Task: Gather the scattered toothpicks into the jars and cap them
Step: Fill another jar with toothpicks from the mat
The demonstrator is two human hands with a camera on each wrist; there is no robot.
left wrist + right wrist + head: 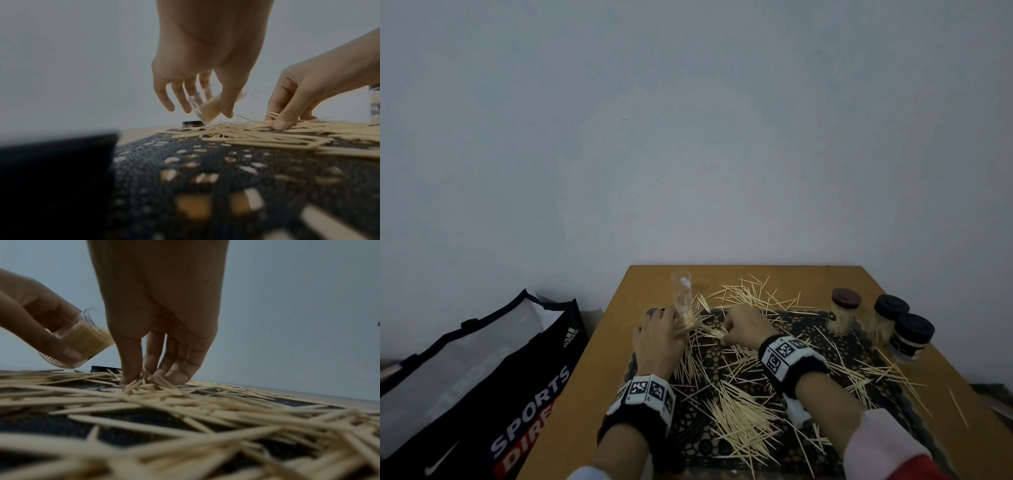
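A clear plastic jar [202, 108], partly filled with toothpicks, is held tilted in the left hand [659, 337], thumb on one side and fingers on the other, its base low over the dark lace mat [726, 445]. The right hand [744, 325] is set down on the scattered toothpicks [739, 411]; its grip is narrow, thumb and fingertips [179, 378] drawn together on a small bunch lying on the mat. Loose toothpicks cover the mat and spill onto the counter [599, 394].

Three capped, filled jars [844, 313] stand at the right of the counter. An empty clear jar [683, 291] stands just beyond the left hand, with a dark cap [192, 124] lying near it.

Handling, judged: toothpicks are very light, stiff, thin and pointed, and likely to snap if bent. They are best taken at mid-length as an aligned bundle. The jar wall looks smooth and slippery, so it should be held round the body
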